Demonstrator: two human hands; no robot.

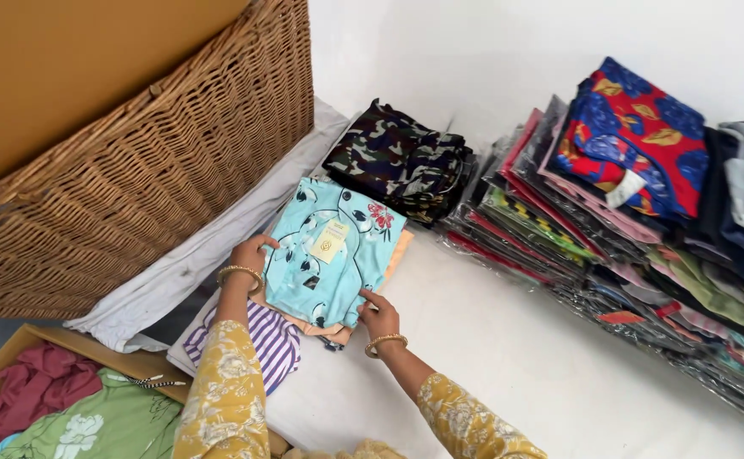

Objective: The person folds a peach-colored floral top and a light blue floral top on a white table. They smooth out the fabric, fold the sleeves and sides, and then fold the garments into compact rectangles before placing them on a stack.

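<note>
Grip state: both hands on 1 folded light-blue printed garment (333, 255); left hand (251, 255) curled at its left edge, right hand (378, 313) pinching its lower right corner, fingers partly closed on the cloth. Garment lying flat on top of a small stack: peach-coloured piece (399, 252) showing at the right edge, purple-and-white striped piece (271, 342) protruding at the lower left. Stack resting on a white sheet-covered surface (508, 348).

Judged risks from this position:
- Uneven pull from 1 hand only: top garment skewed, fold opened at the corner.
- Drag across the stack: peach and striped pieces shifted or pulled out of line.
- Paper tag (329, 240) on the blue garment: possible snag or crease under pressure.

Surroundings: folded camouflage garments (401, 161) just beyond the stack, near enough to be nudged. Row of plastic-wrapped garments (559, 229) leaning at the right, slippery wrap, liable to slide if bumped. Wicker basket (151, 161) tilted at the left, above white folded cloth (210, 246). Open box with maroon and green clothing (74, 408) at the lower left.
</note>
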